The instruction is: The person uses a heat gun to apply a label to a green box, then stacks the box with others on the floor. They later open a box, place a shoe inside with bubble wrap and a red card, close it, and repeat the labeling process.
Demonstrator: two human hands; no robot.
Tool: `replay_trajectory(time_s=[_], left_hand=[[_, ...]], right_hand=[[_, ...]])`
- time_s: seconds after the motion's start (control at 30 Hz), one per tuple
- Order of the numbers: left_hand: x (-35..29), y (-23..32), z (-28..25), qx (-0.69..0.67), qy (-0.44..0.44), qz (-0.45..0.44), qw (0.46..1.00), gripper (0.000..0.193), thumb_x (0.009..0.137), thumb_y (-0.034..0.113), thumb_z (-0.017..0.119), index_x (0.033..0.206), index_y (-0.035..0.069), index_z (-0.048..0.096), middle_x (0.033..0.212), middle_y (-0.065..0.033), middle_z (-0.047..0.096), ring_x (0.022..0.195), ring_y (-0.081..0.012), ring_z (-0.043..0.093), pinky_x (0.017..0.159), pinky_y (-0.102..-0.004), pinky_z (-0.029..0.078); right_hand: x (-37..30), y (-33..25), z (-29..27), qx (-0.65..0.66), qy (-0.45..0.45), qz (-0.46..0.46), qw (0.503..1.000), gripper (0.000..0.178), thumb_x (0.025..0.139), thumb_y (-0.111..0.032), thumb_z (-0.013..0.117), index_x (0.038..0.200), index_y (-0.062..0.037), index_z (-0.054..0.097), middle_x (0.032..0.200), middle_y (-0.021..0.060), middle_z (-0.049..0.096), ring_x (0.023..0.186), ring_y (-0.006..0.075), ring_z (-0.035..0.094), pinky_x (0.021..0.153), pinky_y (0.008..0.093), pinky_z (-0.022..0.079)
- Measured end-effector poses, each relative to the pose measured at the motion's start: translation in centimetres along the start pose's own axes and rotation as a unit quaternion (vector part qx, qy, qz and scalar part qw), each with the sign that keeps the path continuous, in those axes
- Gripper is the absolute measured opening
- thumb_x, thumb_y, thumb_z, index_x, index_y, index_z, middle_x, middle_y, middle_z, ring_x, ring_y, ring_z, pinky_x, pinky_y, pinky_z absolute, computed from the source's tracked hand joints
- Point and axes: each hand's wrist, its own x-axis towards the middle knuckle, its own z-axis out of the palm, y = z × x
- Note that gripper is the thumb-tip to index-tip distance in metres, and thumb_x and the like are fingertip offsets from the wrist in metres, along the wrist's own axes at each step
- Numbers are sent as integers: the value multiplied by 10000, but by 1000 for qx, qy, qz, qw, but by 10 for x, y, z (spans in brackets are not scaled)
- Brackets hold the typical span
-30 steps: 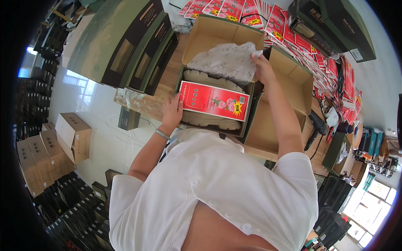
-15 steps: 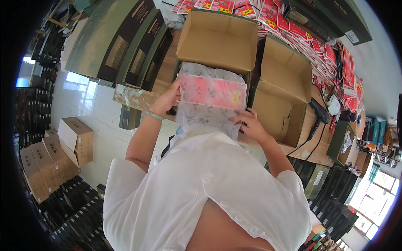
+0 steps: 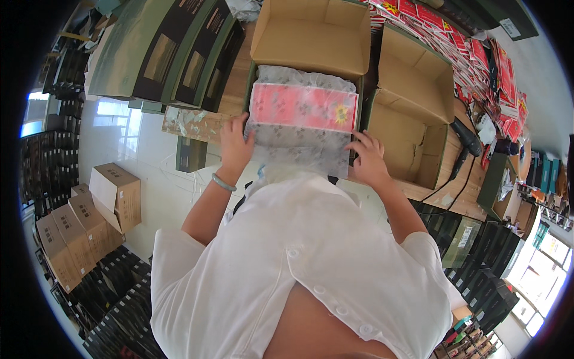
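A flat red packet with a yellow star-shaped patch lies in an open cardboard box in front of me. Thin, see-through patterned tissue paper covers the packet, and its near end hangs over the front edge towards my shirt. At the box's left front corner is my left hand, its fingers stretched up along the side and its thumb beside the paper. My right hand is at the right front corner, fingers apart and slightly bent, the tips by the paper's edge. Neither hand visibly grips anything.
A second open box stands to the right. Beyond it are a black hair dryer with a cord and heaps of red packets. Dark green boxes stand at the left. Brown cartons rest on the floor.
My left hand has come off the packet's left end and down to the box corner. The tissue paper lies flatter and wider over the packet. My right hand has shifted slightly right.
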Motion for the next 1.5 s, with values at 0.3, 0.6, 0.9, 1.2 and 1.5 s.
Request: replay_trajectory(time_s=[0.3, 0.6, 0.9, 1.2, 1.5], left_hand=[[-23, -1, 0, 38, -223, 120, 967, 264, 905, 302, 618, 1049, 80, 616, 1025, -100, 604, 998, -325, 564, 903, -441, 440], [-10, 2, -1, 173, -293, 113, 933, 447, 925, 531, 516, 1083, 147, 682, 1013, -82, 631, 1040, -280, 584, 1044, -535, 313], [-10, -6, -18, 148, -271, 84, 947, 587, 918, 588, 489, 1150, 58, 592, 939, -106, 661, 1006, -288, 612, 1107, -648, 99], [5, -8, -3, 216, -371, 64, 901, 823, 926, 567, 493, 1515, 71, 203, 967, -170, 667, 1145, -304, 542, 1138, -611, -7], [-18, -19, 3, 64, -32, -64, 995, 489, 915, 302, 617, 1323, 66, 487, 1203, -192, 573, 1091, -343, 553, 972, -508, 384]], right_hand=[[18, -45, 25, 36, -157, -21, 987, 404, 875, -390, 627, 1107, -59, 632, 1154, 130, 591, 1129, 327, 530, 920, 449, 432], [25, -47, 37, -45, -233, 28, 971, 580, 895, -554, 557, 1142, -32, 612, 1081, 173, 632, 1068, 339, 581, 925, 473, 418], [18, -39, 26, 18, -204, 66, 977, 624, 886, -590, 541, 1116, -16, 630, 1108, 185, 627, 1094, 345, 569, 1013, 493, 357], [34, -30, 32, -9, -268, 47, 962, 546, 896, -525, 553, 911, 5, 684, 901, 206, 679, 962, 375, 623, 999, 468, 381], [162, 56, -23, 124, 158, 184, 962, 404, 916, -344, 599, 1130, -2, 626, 1044, 226, 676, 982, 364, 652, 836, 414, 510]])
